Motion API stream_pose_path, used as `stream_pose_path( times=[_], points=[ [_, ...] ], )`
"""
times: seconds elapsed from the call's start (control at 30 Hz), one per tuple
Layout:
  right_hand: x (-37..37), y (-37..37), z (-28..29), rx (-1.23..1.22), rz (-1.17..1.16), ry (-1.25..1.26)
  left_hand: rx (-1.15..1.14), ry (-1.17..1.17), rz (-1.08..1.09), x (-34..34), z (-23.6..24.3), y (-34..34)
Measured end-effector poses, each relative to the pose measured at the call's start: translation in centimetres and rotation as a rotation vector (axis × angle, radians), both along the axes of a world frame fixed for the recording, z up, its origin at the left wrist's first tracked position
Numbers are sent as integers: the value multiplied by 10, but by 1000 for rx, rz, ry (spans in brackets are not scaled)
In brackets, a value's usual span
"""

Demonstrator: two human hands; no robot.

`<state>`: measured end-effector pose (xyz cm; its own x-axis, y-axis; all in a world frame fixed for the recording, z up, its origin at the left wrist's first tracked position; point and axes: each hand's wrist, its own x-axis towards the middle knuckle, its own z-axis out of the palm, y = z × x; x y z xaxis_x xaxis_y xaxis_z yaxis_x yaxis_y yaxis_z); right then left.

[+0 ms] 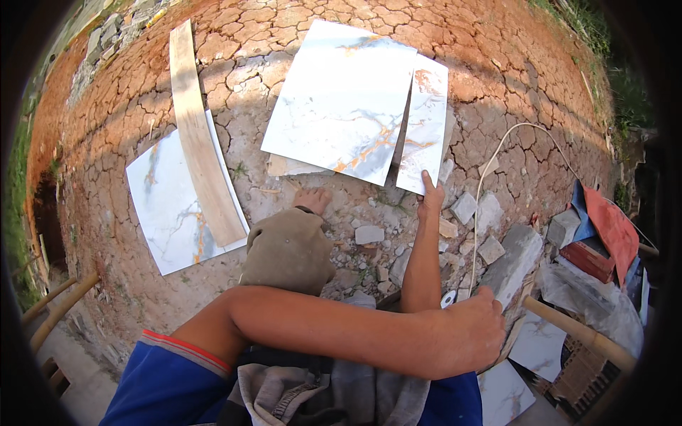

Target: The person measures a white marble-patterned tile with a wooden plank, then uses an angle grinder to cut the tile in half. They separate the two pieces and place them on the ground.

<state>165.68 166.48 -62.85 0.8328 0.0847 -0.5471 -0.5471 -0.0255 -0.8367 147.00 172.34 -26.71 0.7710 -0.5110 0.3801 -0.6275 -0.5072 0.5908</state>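
At the far middle, my right hand [430, 197] grips the near end of a narrow strip of white marbled tile [425, 117], thumb on top. The strip lies beside a large white tile [341, 99] with grey and orange veins; a narrow dark gap parts them. My left arm crosses in front of my body to the right. There, my left hand [470, 330] is closed, with its fingers mostly hidden, so what it holds cannot be made out. A small white disc [448, 299] and a pale cable [477, 220] show just beyond it.
A wooden board [199, 142] lies across another marbled tile [167, 202] at left. Rubble [369, 234] and a concrete block [513, 263] lie near my bare foot [312, 199]. At right are a red cloth [609, 227], clear plastic [590, 298], a wooden pole [579, 332] and tile pieces [538, 344].
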Motion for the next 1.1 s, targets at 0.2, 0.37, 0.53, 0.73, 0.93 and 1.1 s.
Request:
stream_pose_path(
  times=[0.2, 0.37, 0.53, 0.73, 0.93, 1.1],
  points=[
    [25, -31, 71, -53, 98, -59, -50, 0, 10, 8, 10, 21],
    [-39, -86, 139, -15, 115, -309, -144, 361, 131, 62, -11, 44],
    [-131, -124, 203, 78, -93, -306, -854, 360, 1076, 88, -64, 37],
    [-167, -122, 239, -312, -11, -649, -1347, 840, 294, 81, -95, 11],
    [-133, -101, 293, -1006, 342, -1359, -1014, 507, 268, 83, -73, 11],
    [-61, -101, 353, -1350, 400, -1408, -775, 734, 202, 70, -56, 17]
  ],
)
